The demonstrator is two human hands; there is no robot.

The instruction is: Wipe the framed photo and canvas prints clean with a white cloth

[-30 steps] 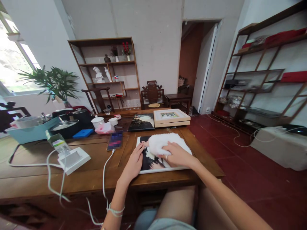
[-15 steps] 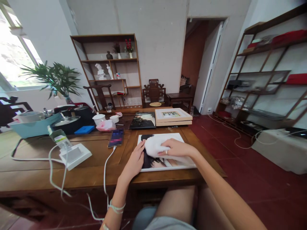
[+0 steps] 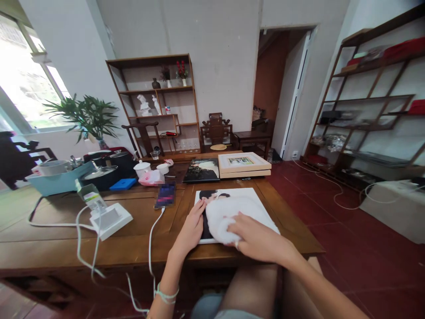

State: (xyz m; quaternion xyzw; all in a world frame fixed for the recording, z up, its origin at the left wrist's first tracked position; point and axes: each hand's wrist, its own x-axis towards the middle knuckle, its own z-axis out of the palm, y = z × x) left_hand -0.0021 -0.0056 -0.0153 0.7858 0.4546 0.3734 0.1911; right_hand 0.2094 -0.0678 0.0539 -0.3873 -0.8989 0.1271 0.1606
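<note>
As it slants leftward, the right hand (image 3: 255, 237) grips cloth (image 3: 219, 215).

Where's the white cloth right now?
In the head view, the white cloth lies just right of centre, on the photo, under the right hand, with the left hand to its left.

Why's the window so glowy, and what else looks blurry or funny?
Head view: the window is washed out nearly white, probably by daylight; head view: the cloth looks soft and smeary; head view: blocky squares cover the phone.
</note>
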